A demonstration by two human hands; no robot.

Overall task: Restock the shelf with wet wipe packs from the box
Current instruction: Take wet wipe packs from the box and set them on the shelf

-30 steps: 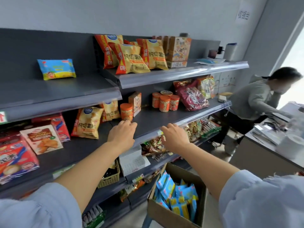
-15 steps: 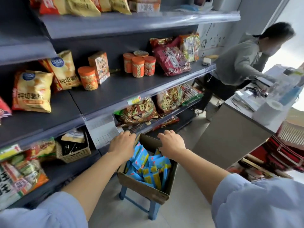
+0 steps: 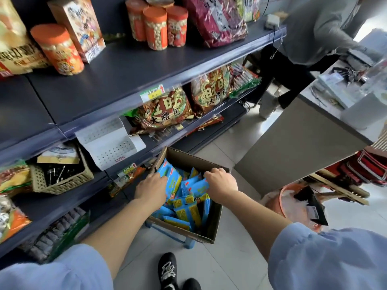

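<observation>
Now we reach into the box [image 3: 217, 220] with left hand [image 3: 152, 188] and right hand [image 3: 222, 185], fingers curled among the wet wipe packs [image 3: 185, 209] just beneath them, grip impossible to tell, so next we likely need a firm pinch and a lift to the shelf [image 3: 125, 70] above.

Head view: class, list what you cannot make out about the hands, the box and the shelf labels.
1. Left hand: head view, fingertips buried among the wet wipe packs, so its grip is unclear.
2. Right hand: head view, fingertips hidden behind its own knuckles, grip unclear.
3. Box: head view, the top packs hide its depth and the pack count.
4. Blue stool: head view, mostly hidden under the box.
5. Price label: head view, print too small and blurred.
</observation>
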